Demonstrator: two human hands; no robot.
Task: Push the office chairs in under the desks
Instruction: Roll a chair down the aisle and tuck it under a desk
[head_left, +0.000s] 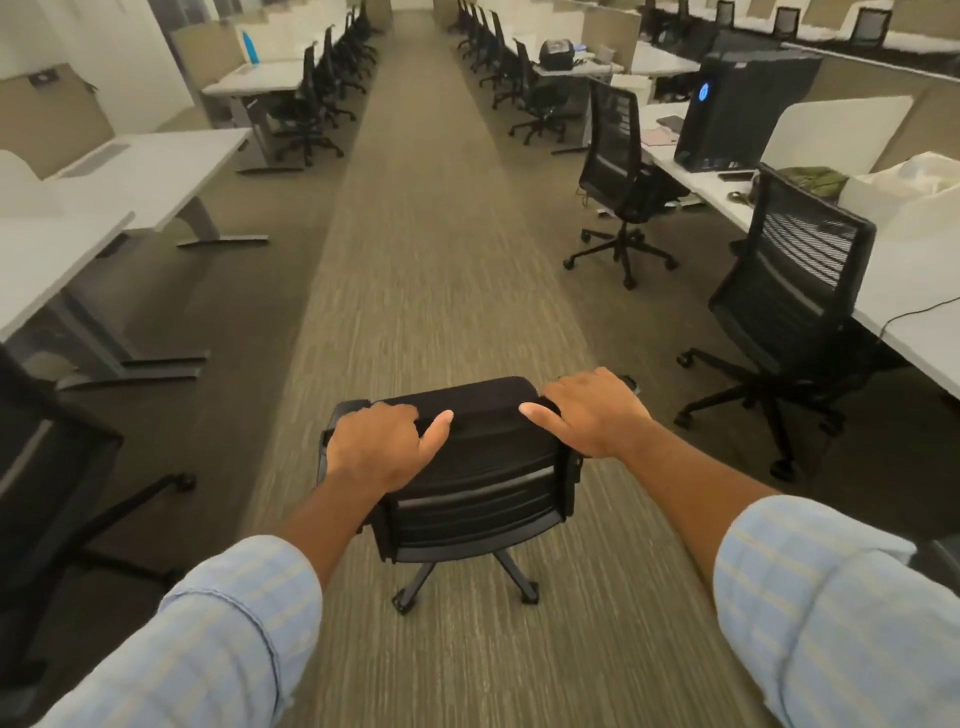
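Your left hand (382, 449) and right hand (592, 413) grip the top of a black chair (483, 483), fingers curled over it. It stands in the aisle; desks (156, 166) sit at ten and two o'clock.

You've got a black mesh-back office chair (478, 467) with a grey lumbar band; carpet (436, 249) is olive-brown, fine streaked pattern, darker plain strips at the sides; desks (156, 161) white, grey legs; your sleeves (831, 597) pale blue with faint cream check; bottle (250, 48) bright blue; PC tower (737, 109) black, blue light.
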